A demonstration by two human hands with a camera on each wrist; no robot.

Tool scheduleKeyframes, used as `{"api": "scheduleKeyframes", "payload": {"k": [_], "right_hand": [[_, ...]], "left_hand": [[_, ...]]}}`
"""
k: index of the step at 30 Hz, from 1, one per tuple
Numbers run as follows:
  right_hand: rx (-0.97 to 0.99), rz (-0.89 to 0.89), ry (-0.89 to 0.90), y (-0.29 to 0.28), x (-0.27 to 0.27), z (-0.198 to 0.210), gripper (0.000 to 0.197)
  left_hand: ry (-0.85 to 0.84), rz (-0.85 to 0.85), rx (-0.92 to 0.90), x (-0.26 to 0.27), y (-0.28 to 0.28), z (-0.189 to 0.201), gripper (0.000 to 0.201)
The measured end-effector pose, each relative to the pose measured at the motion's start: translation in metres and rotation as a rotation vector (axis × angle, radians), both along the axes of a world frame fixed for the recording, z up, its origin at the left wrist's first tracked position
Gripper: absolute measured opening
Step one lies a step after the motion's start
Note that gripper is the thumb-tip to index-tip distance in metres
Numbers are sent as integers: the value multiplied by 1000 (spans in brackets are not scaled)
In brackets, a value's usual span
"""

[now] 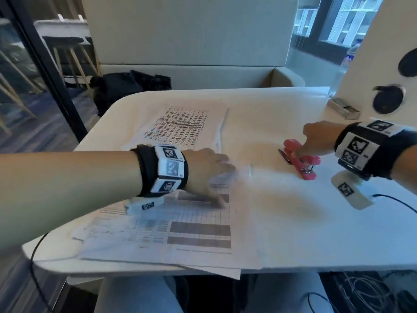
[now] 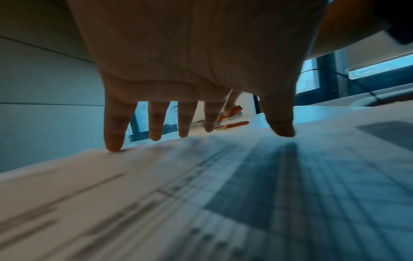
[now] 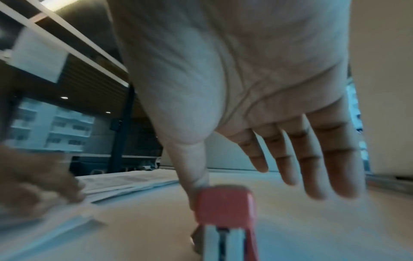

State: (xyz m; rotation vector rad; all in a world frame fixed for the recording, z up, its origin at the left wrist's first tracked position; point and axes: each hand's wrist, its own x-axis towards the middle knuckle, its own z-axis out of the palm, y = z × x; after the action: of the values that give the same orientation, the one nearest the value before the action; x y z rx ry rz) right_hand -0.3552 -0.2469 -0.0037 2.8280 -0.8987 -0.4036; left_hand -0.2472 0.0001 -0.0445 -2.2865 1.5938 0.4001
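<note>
Red stapler [image 1: 310, 159] down on the worktop [image 1: 282, 211], off to the right of the printed sheets [image 1: 191, 231] and clear of their edge. Its long axis runs on a slant. The hinged back end lies farther from the person and nearer the sheets. The stapling mouth points toward the person and away from the sheets, with metal showing at that end. The top arm stands a little off the base there.

Right hand [image 1: 320, 138] is over the stapler's back half, reaching in from the side away from the sheets. It's palm down and wide open: four fingers [image 3: 312, 159] straight and fanned, hovering over bare worktop past the stapler, wrapped round nothing. Only the thumb [image 3: 192, 166] comes down, meeting the red body on the side that faces the sheets. Its tip is hidden behind the stapler in the wrist view, so that's a touch, not a grip.

Left hand [image 1: 207, 170] is on the printed sheets, at the part of them nearest the stapler. It's released, with the fingers straight and spread and the little finger's tip [image 2: 114, 141] planted on the paper. The other tips are too blurred to call.

A second stack of pages [image 1: 180, 125] lies just beyond the sheets, and a small metal box [image 1: 344, 109] sits well beyond them to the right
</note>
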Motion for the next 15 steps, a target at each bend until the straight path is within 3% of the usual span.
{"api": "scheduleKeyframes", "payload": {"k": [3,5,8,15], "right_hand": [[207,-59,-17,-8,8,-12,44],[195,-27,-8,-9,13,-17,35],[124,86,-26,-5,17,-20,23],[314,443,-113,45,-3,-9,9]], "left_hand": [[43,26,117,-6,-9,-11,111],[72,50,126,-5,-12,-13,112],[111,80,120,3,-14,-15,111],[114,102,148,11,-18,-16,114]]}}
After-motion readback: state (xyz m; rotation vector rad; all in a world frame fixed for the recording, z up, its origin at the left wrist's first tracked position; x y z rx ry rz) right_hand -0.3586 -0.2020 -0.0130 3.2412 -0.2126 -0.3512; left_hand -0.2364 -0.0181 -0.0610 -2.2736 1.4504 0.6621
